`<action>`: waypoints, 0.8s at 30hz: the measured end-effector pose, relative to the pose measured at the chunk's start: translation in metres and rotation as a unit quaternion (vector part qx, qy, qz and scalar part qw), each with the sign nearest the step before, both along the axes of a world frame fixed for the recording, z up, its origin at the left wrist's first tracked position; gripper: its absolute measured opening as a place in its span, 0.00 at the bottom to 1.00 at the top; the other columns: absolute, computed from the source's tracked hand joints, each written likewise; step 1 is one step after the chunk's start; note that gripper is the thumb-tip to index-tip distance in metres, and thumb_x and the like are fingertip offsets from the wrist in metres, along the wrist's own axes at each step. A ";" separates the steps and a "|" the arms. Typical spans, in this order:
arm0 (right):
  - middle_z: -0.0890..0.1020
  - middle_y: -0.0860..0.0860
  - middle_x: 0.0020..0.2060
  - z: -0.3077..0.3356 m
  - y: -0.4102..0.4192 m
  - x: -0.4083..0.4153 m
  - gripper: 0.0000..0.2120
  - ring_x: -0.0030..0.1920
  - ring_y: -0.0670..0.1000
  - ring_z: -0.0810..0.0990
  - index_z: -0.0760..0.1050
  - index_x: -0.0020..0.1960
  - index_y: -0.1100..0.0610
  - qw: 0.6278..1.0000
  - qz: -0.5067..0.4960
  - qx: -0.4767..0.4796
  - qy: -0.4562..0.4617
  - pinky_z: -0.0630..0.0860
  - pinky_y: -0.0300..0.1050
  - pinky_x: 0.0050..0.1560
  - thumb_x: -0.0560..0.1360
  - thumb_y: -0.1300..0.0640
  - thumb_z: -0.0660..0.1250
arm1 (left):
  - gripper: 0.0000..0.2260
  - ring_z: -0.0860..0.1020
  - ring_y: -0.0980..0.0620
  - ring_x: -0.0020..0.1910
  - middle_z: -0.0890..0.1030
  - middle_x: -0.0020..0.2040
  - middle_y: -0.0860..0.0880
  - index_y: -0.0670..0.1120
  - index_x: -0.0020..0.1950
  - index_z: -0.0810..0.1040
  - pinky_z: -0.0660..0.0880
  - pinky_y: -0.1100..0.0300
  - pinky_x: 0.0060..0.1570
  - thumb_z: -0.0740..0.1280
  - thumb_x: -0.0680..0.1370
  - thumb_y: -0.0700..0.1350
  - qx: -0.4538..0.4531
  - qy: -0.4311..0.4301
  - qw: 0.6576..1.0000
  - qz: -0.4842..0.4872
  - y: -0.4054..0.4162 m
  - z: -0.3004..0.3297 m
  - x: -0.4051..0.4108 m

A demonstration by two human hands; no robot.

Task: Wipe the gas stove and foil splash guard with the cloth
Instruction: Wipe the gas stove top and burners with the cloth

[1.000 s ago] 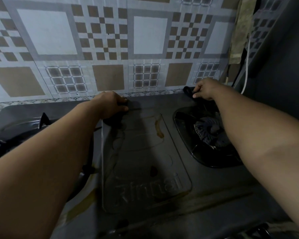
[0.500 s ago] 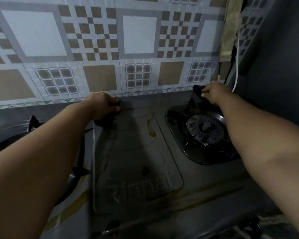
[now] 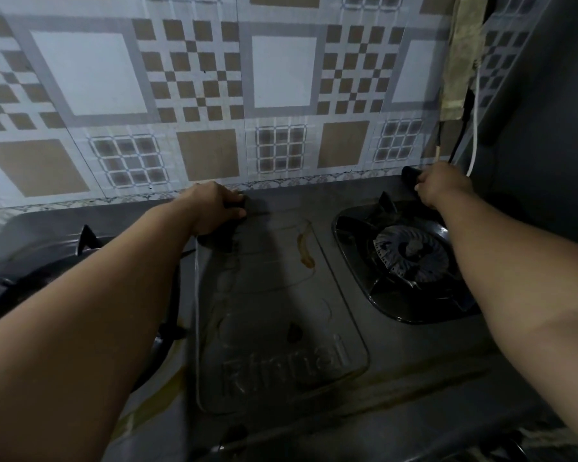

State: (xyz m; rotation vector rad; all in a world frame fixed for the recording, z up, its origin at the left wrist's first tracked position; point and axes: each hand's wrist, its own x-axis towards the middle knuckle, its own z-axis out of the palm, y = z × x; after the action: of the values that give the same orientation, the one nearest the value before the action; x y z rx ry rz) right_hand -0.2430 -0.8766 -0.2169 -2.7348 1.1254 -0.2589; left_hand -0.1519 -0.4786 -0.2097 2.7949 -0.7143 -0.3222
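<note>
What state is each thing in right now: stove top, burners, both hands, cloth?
Gas stove: unlit, top stained with brown streaks.
Right burner: no flame, no pot.
Left burner: mostly hidden by the arm.
Left hand: curled on something dark.
Right hand: grips dark cloth at the back edge.

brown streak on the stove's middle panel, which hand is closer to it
Left. The left hand rests at the panel's back left corner, just up and left of the brown streak. The right hand is at the stove's back right corner, beyond the burner.
</note>
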 end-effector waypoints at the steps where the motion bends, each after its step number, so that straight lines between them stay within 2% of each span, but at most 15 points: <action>1: 0.76 0.57 0.65 -0.001 0.001 -0.001 0.16 0.63 0.61 0.75 0.78 0.61 0.59 1.000 -0.003 -0.009 -0.011 0.72 0.47 0.57 0.75 0.58 0.68 | 0.21 0.74 0.42 0.61 0.76 0.65 0.43 0.57 0.72 0.71 0.71 0.51 0.57 0.64 0.79 0.56 -0.001 0.000 1.000 0.000 0.000 0.000 0.000; 3: 0.76 0.60 0.64 0.000 0.004 -0.003 0.15 0.63 0.62 0.75 0.79 0.60 0.60 0.999 -0.005 -0.028 -0.020 0.73 0.50 0.60 0.74 0.61 0.68 | 0.22 0.74 0.42 0.61 0.76 0.65 0.44 0.56 0.72 0.71 0.70 0.52 0.57 0.65 0.79 0.56 0.003 0.000 1.000 -0.002 0.000 0.003 0.000; 7: 0.78 0.64 0.58 0.006 0.009 -0.006 0.12 0.58 0.64 0.77 0.81 0.56 0.62 0.999 0.012 -0.041 -0.029 0.75 0.50 0.56 0.73 0.64 0.68 | 0.19 0.75 0.45 0.57 0.78 0.61 0.45 0.54 0.70 0.74 0.70 0.53 0.56 0.65 0.79 0.56 0.004 0.002 1.000 -0.015 0.001 0.008 0.002; 10: 0.78 0.65 0.58 0.011 0.018 -0.011 0.11 0.57 0.66 0.77 0.81 0.56 0.62 0.997 0.021 -0.048 -0.059 0.76 0.51 0.57 0.75 0.64 0.66 | 0.18 0.76 0.46 0.57 0.79 0.61 0.46 0.54 0.69 0.75 0.71 0.52 0.58 0.65 0.79 0.54 -0.013 0.000 1.000 -0.019 0.006 0.010 0.004; 12: 0.78 0.66 0.58 0.017 0.025 -0.013 0.11 0.57 0.67 0.77 0.81 0.57 0.61 0.995 0.036 -0.052 -0.081 0.75 0.53 0.60 0.76 0.65 0.65 | 0.18 0.76 0.46 0.57 0.79 0.61 0.47 0.54 0.70 0.75 0.71 0.54 0.56 0.65 0.80 0.53 -0.020 0.000 1.000 -0.021 0.010 0.011 0.002; 15: 0.77 0.67 0.60 0.027 0.039 -0.012 0.15 0.58 0.67 0.77 0.78 0.62 0.59 0.990 0.055 -0.052 -0.122 0.74 0.56 0.62 0.77 0.65 0.63 | 0.19 0.73 0.50 0.52 0.79 0.60 0.47 0.54 0.71 0.74 0.69 0.56 0.52 0.65 0.80 0.52 -0.026 0.004 0.999 -0.027 0.016 0.011 -0.001; 21: 0.79 0.62 0.60 0.059 0.098 0.002 0.15 0.59 0.62 0.77 0.77 0.65 0.59 0.957 0.144 -0.003 -0.253 0.73 0.50 0.62 0.80 0.61 0.61 | 0.16 0.73 0.52 0.50 0.79 0.58 0.49 0.52 0.68 0.76 0.69 0.56 0.52 0.65 0.80 0.50 -0.036 -0.004 0.999 -0.010 0.038 0.013 0.002; 24: 0.79 0.58 0.62 0.065 0.133 0.006 0.15 0.61 0.59 0.78 0.76 0.66 0.57 0.947 0.163 0.042 -0.275 0.70 0.43 0.60 0.80 0.59 0.63 | 0.15 0.75 0.50 0.52 0.80 0.59 0.48 0.52 0.67 0.77 0.70 0.54 0.53 0.65 0.80 0.50 -0.032 -0.002 0.999 0.009 0.053 0.014 0.006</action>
State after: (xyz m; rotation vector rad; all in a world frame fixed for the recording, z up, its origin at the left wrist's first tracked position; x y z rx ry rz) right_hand -0.2374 -0.7432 -0.1519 -2.4736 0.5154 -0.8345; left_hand -0.1455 -0.4256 -0.1961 2.7412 -0.6887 -0.2850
